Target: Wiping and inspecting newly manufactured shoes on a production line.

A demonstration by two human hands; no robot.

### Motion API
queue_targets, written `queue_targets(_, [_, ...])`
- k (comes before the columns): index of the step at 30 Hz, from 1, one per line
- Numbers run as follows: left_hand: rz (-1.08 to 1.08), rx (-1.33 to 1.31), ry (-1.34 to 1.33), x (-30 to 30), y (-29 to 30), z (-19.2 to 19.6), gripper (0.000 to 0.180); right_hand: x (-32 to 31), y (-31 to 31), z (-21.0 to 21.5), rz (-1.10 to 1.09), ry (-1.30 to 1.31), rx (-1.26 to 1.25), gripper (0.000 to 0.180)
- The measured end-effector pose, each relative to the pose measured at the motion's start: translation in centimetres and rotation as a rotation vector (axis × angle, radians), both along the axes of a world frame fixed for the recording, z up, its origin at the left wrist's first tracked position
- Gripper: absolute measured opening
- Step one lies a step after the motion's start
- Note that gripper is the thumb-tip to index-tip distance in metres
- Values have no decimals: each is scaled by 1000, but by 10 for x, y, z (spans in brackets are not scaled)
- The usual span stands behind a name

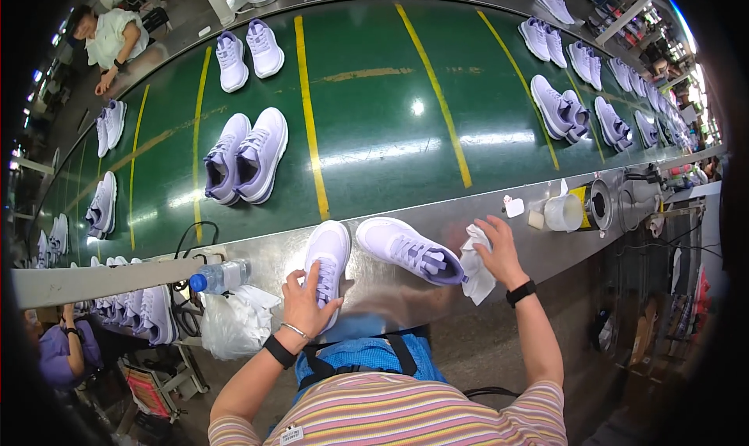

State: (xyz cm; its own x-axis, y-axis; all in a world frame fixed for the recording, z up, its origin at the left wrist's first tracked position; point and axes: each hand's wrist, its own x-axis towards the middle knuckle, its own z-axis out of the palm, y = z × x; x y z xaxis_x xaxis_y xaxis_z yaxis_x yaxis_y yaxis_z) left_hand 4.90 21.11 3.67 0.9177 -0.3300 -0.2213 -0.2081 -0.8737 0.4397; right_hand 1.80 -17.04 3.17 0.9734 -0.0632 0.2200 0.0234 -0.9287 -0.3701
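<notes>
My left hand (307, 304) grips a lavender sneaker (331, 249) near its laces and collar, on the metal ledge (374, 306) in front of me. The shoe's toe points away from me. Beside it lies a matching sneaker (402, 245), tilted, its toe toward the upper left and its dark purple opening toward my right hand (501, 251). That hand holds a crumpled white cloth (477, 281) between thumb and fingers, close to the heel of this second shoe. Part of the cloth hides under my fingers.
A green conveyor belt (367, 126) with yellow lines carries several pairs of sneakers (248, 157). Left on the ledge are a blue-capped bottle (222, 277) and a plastic bag (234, 321). Rightward stand a plastic cup (563, 212) and a yellow-black can (594, 204). A person (115, 40) sits across the belt.
</notes>
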Motion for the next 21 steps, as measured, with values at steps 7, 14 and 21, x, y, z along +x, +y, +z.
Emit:
queue_targets(7, [12,-144,139,-1,8,-7,99,29,48,-13,213,541,403,48])
queue_targets(14, [181,-339,419,-21,38,-23,105,-8,50,-6,-273,647,1246,36])
queue_targets(21, [216,-484,413,-9,39,-63,55,-24,83,-9,-536,632,1366,30])
